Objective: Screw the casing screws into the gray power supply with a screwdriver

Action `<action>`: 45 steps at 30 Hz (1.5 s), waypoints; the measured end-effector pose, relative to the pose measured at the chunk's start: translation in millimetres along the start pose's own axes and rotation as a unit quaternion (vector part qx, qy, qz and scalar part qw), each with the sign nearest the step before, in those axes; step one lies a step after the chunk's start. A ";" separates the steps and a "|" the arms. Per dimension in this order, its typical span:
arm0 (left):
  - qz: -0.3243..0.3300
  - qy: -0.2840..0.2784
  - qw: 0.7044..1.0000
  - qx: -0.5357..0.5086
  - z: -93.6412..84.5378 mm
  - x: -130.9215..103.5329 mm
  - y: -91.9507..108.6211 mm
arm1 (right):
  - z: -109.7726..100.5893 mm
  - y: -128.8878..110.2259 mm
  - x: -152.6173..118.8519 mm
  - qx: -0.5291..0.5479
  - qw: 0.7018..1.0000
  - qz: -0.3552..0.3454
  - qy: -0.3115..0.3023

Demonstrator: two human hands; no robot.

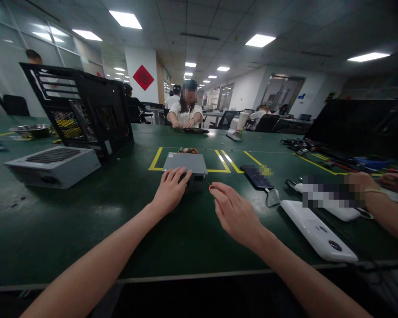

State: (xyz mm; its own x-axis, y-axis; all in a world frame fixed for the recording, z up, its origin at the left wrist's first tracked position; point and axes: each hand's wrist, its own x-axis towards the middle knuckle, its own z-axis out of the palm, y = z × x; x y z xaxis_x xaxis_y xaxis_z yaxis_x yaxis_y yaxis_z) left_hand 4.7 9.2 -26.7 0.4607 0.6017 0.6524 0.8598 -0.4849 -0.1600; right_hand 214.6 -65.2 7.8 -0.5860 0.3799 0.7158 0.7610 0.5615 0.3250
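Green tabletop (179,249) under ceiling lights (126,20)

This is an open-plan office that doubles as a computer hardware workshop. Bright light panels (125,20) sit in a tiled ceiling (219,17), glass partitions (6,48) run along the left, and glass doors (283,91) stand at the back. A red diamond (143,78) decorates a white pillar. Beyond the bench are office chairs (228,120) and several seated people. The far end is dim and small, but it seems to hold further rows of desks. The workshop shows on the green bench (69,238): yellow tape lines (157,159), a black computer case (86,101), a grey power supply (185,162) and tangled cables (298,145).
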 end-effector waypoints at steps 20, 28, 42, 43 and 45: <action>-0.012 -0.010 1.000 -0.008 -0.4 -0.5 1.5 | 18.6 2.1 -20.3 0.047 0.997 0.000 0.068; -0.016 -0.008 1.000 -0.017 0.7 -0.5 1.6 | 20.8 2.2 -22.4 0.021 0.996 -0.010 0.090; -0.004 -0.014 1.000 -0.025 0.3 -0.8 0.1 | 21.4 1.0 -22.9 0.022 0.996 -0.023 0.079; -0.003 -0.013 1.000 -0.020 0.8 -0.9 -0.3 | 22.3 1.0 -23.7 0.021 0.997 -0.036 0.072; -0.002 -0.013 1.000 -0.011 1.6 -1.2 -1.2 | 24.1 1.2 -25.0 0.010 0.996 -0.052 0.072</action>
State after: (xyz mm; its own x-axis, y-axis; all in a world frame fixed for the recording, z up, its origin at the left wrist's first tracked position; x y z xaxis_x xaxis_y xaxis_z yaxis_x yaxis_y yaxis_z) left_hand 3.5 10.1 -28.5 0.4637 0.6191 0.6338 0.8565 -0.4964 -0.1417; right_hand 223.5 -56.3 -24.5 -0.6145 0.2112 0.7602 0.6918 0.6074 0.3905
